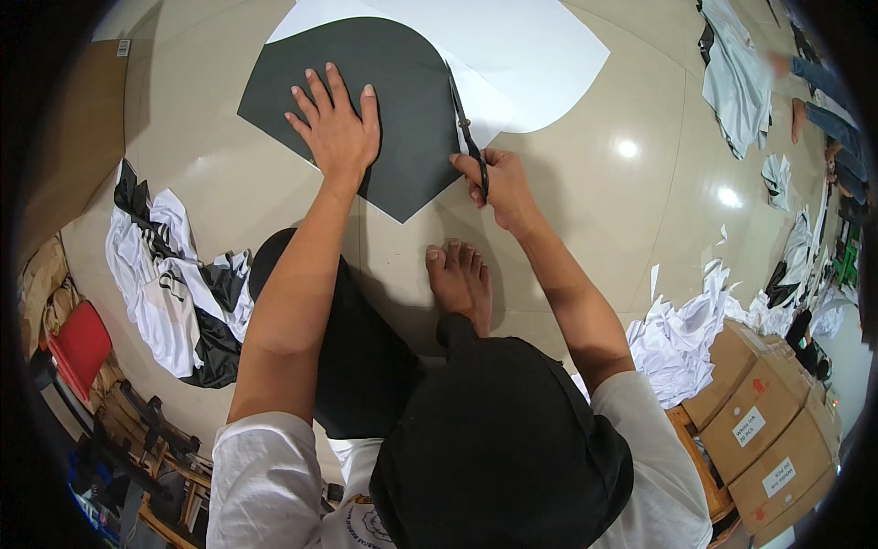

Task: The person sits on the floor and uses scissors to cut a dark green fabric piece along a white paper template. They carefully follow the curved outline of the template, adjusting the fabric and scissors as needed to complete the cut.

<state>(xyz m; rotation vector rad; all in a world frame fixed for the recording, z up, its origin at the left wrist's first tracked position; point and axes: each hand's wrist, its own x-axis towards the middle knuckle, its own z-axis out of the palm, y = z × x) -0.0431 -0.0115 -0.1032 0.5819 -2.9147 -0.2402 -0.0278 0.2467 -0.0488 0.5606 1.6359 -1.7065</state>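
Note:
A large dark grey sheet (pixel 400 128) with a rounded far edge and a pointed near corner lies on the tiled floor. My left hand (pixel 338 128) rests flat on it, fingers spread. My right hand (pixel 498 183) grips black-handled scissors (pixel 466 128) by their loops. The blades point away from me along the sheet's right edge; whether they are parted I cannot tell. Partly beneath the dark sheet, white sheet material (pixel 540 64) spreads out to the far right.
Crumpled white and black cloth (pixel 169 284) lies at the left. At the right are a white heap (pixel 681 339) and cardboard boxes (pixel 759 421). A large brown board (pixel 73 137) stands far left. Another person's legs (pixel 828 114) show at the far right. My bare foot (pixel 460 284) is near the sheet.

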